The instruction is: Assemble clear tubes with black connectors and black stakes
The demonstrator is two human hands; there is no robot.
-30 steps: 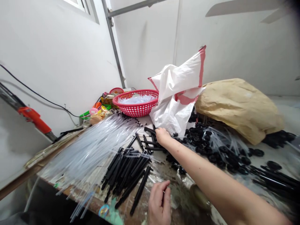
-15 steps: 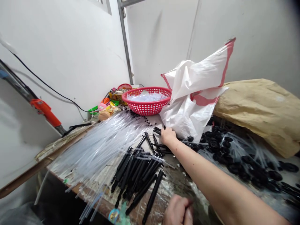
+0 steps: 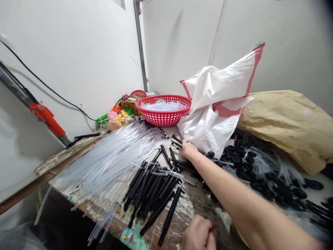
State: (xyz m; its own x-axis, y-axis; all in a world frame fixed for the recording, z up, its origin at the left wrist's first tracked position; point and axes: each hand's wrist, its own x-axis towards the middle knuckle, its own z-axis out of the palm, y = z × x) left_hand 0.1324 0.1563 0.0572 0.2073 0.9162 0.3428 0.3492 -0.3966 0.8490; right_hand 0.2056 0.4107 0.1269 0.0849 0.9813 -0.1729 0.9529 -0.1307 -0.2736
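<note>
My right hand (image 3: 189,150) reaches far across the table, beside the foot of a white woven sack (image 3: 210,132). Its fingers are closed around slim black plastic tubes (image 3: 177,141), whose ends stick out to the left; the fingertips are partly hidden. Low in the view, my left hand (image 3: 198,233) is curled closed near the table's front, and whatever it may hold is hidden. Between the hands and to their left lies a heap of black plastic tubes (image 3: 153,189) with a few thin clear tubes across it.
A large bundle of long clear tubes (image 3: 109,156) covers the left side. Behind stands a red perforated basket (image 3: 166,119) of clear plastic pieces. To the right are black round parts (image 3: 275,185) and brown paper (image 3: 291,121). An orange-red tool (image 3: 48,118) hangs left.
My right hand has shifted slightly right, and more of the black tube ends show beside it. The left hand stays curled in nearly the same place. The view has turned a little.
</note>
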